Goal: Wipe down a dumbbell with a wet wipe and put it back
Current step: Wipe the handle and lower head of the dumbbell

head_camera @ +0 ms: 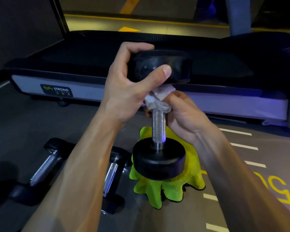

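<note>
Dumbbell (159, 114) stands on end, long axis upright, lower head on yellow-green cloth (167, 186) on floor. Your left hand (124, 81) grips top head, fingers (164, 71) curled over rim. Your right hand (182, 113) pinches wet wipe (159, 99) around handle top, just below left fingers; bare handle runs down from there. Black heads, knurled steel handle. Right hand nearer uncleaned stretch.

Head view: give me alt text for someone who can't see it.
A person stands a black dumbbell upright on a yellow-green cloth, the left hand gripping its top head while the right hand wraps a white wet wipe around the upper handle. Two more dumbbells lie on the gym floor to the left, a treadmill behind.
</note>
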`<state>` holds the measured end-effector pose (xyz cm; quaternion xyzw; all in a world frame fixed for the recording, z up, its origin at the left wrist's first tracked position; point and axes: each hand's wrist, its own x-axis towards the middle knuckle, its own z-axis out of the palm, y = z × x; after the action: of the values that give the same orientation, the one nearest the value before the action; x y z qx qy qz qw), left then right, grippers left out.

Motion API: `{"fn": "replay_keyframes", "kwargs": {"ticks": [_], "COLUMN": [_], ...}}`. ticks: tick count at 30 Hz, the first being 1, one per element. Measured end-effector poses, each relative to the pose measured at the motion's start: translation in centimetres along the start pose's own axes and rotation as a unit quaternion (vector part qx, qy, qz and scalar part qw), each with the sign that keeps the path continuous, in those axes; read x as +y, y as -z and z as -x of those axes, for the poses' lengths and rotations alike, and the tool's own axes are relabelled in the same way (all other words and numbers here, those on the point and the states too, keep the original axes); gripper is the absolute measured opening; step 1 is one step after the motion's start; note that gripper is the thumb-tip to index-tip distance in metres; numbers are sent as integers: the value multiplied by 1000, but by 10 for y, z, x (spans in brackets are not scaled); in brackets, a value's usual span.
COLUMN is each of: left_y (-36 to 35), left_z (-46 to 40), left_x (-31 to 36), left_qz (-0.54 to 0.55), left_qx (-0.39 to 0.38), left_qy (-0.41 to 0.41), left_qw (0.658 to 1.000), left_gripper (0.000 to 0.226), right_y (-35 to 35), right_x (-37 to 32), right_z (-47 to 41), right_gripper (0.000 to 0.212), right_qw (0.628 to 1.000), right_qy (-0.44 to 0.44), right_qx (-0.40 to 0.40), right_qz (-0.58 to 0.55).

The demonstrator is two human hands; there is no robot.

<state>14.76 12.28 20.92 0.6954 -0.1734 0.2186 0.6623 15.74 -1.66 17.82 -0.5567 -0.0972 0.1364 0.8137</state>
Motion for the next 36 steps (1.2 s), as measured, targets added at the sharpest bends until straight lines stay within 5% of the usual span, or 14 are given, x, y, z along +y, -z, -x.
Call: {"fn": "replay_keyframes", "kwargs": {"ticks": [3, 8, 10, 12, 14, 15, 18, 20, 22, 26, 28, 36], "left_y": [-2, -7, -7, -8, -11, -14, -19, -22, -22, -16, -15, -16], "left_z": [0, 2, 3, 3, 3, 3, 2, 2, 3, 5, 5, 3], "left_x": [0, 0, 1, 1, 3, 4, 5, 5, 5, 6, 7, 8], "left_qz": [1, -3, -3, -1, 2, 2, 5, 8, 6, -12, -14, -26], "left_qx": [-3, -17, -16, -17, -28, -32, -31, -30, -23, -5, 0, -4], "left_qy": [-3, -18, -22, -25, -23, -21, -16, -15, -15, -18, -18, -9], "left_qw": [1000, 1000, 1000, 1000, 999, 999, 999, 999, 1000, 1000, 1000, 1000], "left_gripper": [47, 45, 44, 44, 45, 45, 47, 46, 45, 45, 45, 47], "right_y": [-10, -34, -25, -7, 5, 7, -7, -15, -16, 1, 5, -22], "right_x": [-5, 7, 4, -3, -6, -5, 7, 21, 30, 14, 8, 1], "right_z": [-5, -2, -2, -2, -2, -3, 2, 7, 9, 14, 18, 62], "right_gripper": [9, 9, 15, 25, 39, 40, 19, 18, 18, 27, 30, 38], "right_qw": [992, 948, 965, 998, 990, 988, 994, 929, 876, 952, 956, 965], "right_qy": [-15, 114, 87, 3, -75, -84, 26, 123, 168, 3, -58, 59], "right_qx": [57, 241, 192, 22, -112, -119, 81, 245, 289, 80, 15, 100], "right_qz": [107, 174, 158, 66, -38, -59, 67, 248, 347, 295, 288, 233]}}
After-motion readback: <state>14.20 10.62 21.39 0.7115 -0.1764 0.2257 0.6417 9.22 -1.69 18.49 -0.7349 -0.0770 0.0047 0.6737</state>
